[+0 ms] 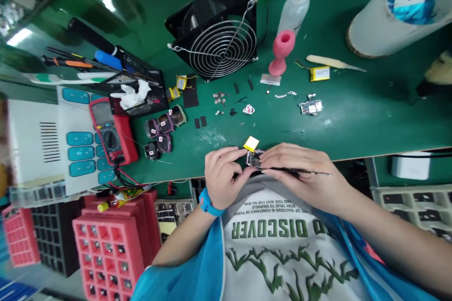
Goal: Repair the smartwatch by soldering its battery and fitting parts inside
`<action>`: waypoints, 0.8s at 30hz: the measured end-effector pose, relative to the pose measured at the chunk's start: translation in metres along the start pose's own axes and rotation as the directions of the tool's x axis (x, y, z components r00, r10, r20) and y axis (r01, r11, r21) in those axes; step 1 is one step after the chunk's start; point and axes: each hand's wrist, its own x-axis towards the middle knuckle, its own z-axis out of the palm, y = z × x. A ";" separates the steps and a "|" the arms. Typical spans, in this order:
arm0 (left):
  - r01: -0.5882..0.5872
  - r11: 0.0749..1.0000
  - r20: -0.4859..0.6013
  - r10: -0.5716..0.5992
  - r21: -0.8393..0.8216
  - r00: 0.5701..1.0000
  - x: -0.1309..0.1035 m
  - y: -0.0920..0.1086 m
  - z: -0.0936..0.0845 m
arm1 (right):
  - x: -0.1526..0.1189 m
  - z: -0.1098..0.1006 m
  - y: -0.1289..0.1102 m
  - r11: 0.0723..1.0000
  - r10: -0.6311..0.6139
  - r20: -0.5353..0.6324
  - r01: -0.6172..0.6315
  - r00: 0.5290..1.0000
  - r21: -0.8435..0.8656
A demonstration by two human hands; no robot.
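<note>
At the bench's front edge, my left hand (pixel 223 173) is closed, its thumb and fingertips gripping the left side of a small open device housing (pixel 253 159) with circuitry inside. A yellow-edged battery (pixel 252 143) sticks up at the housing's far side. My right hand (pixel 303 176) is closed at the housing's right side. Its fingers hold a slim dark tool (pixel 300 170), perhaps tweezers, lying almost level with one end out past the palm. My fingers partly cover the tool's working end and the housing.
Small loose parts (pixel 248 109), a circuit board (pixel 311 107) and another battery (pixel 319 73) lie beyond my hands. Farther back stand a fan (pixel 222 42), a pink holder (pixel 281 51) and a squeeze bottle (pixel 296 2). Several small cases (pixel 164 124) and a red multimeter (pixel 111 131) are leftward.
</note>
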 end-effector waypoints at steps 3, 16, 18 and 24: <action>0.003 1.000 0.003 -0.003 -0.004 1.000 -0.002 -0.001 0.001 | 0.001 0.001 -0.002 1.000 0.001 0.008 -0.001 1.000 -0.029; -0.021 1.000 0.009 0.021 0.007 1.000 0.001 -0.001 -0.002 | 0.003 0.001 0.002 1.000 0.012 0.036 -0.011 0.999 -0.016; -0.024 1.000 0.010 0.024 0.010 1.000 0.001 -0.001 -0.001 | 0.004 -0.002 0.001 1.000 0.027 0.062 -0.026 0.998 -0.016; -0.023 1.000 -0.005 0.023 0.011 1.000 -0.001 -0.001 0.000 | 0.005 -0.009 0.002 0.997 0.066 0.110 -0.071 0.992 0.035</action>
